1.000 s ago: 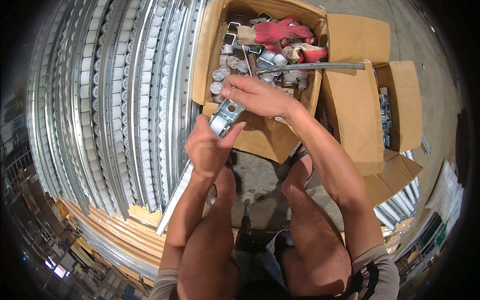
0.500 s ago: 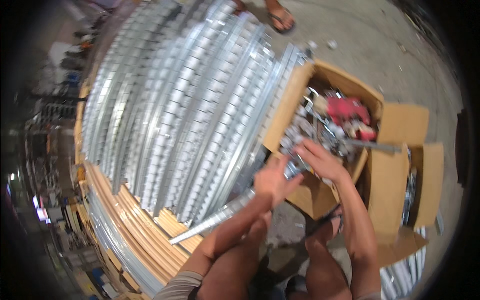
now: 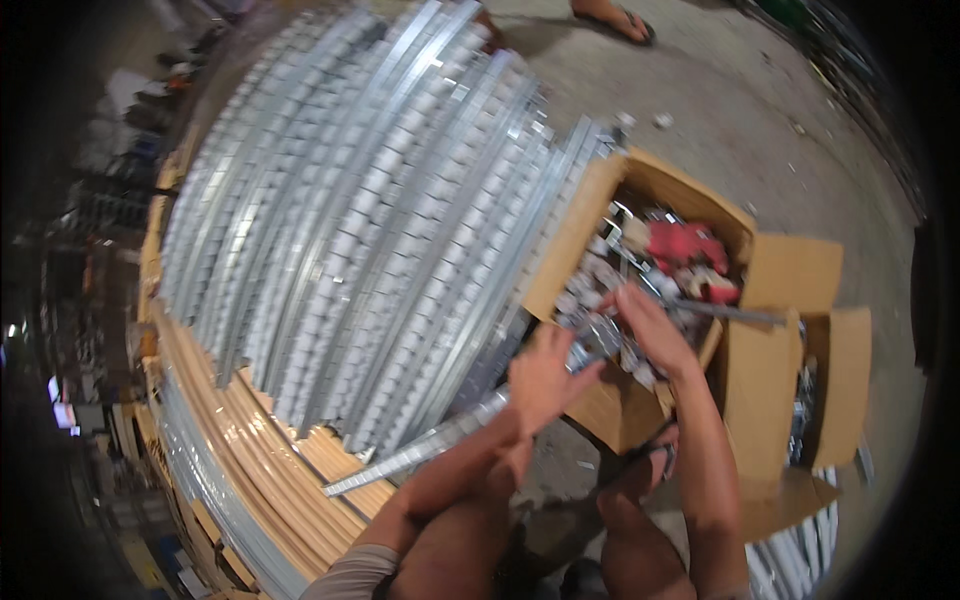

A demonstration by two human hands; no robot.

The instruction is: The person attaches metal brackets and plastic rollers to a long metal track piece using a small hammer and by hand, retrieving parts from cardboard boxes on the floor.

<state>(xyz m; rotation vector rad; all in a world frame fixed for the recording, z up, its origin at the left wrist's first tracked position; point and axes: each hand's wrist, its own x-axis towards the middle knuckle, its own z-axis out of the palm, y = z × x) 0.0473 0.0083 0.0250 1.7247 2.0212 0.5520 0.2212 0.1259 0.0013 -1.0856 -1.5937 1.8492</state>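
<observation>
Concrete workshop floor, stacked slotted metal channels [image 3: 380,230] lying on wooden boards [image 3: 250,440]. Left hand [image 3: 540,375] hovering open at the cardboard box [image 3: 610,400] rim, fingers spread, holding nothing I can see. Right hand [image 3: 650,330] reaching in among the metal brackets [image 3: 600,335], grip unclear. Red gloves [image 3: 685,245] sitting further back. Judging by this, picking is under way; box looking far from emptied.

View swung left since earlier; both hands [image 3: 600,350] now at the cardboard box [image 3: 580,235] edge, off-centre right.
</observation>
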